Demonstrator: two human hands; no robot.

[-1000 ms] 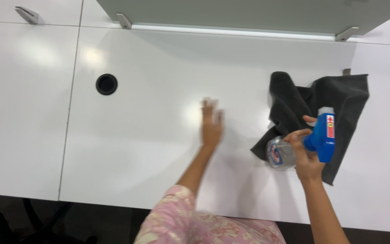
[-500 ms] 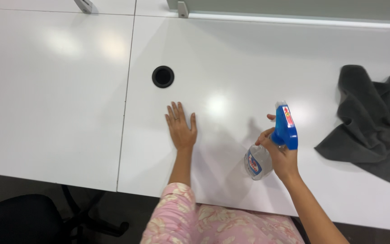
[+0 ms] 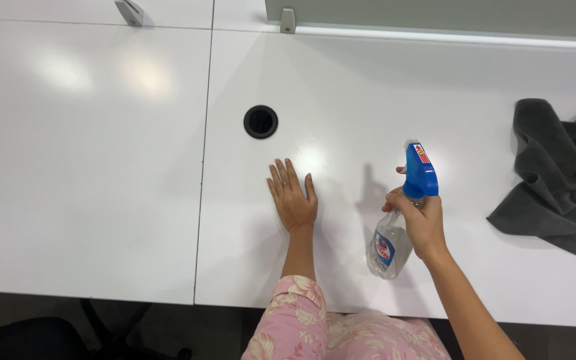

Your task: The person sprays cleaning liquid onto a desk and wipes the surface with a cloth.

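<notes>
Surface: white desk (image 3: pixel 101 167) made of two panels, a seam running front to back between them, with a round black cable hole (image 3: pixel 261 121) set in the right-hand panel.

Background: grey divider panel (image 3: pixel 435 12) along the far edge, held by small metal brackets; dark floor below the near edge.

Left hand: my left hand (image 3: pixel 293 197) lies flat on the desk, palm down, fingers together and pointing away from me, just nearer than the cable hole. It holds nothing.

Right hand: my right hand (image 3: pixel 419 223) is wrapped around the neck of a spray bottle (image 3: pixel 401 213), with a finger at the trigger.

Spray bottle: clear body with a blue trigger head, lifted above the desk. Its long axis tilts, body toward me and head away from me; I cannot tell exactly which way the nozzle points.

Key relation: the bottle hangs to the right of my flat hand, with bare desk between them; its shadow falls on that gap.

Cloth: dark grey cloth (image 3: pixel 561 180) lies crumpled at the right edge, well apart from both hands, nearer to the right one.

Sleeve: pink floral, at the bottom of the view.
</notes>
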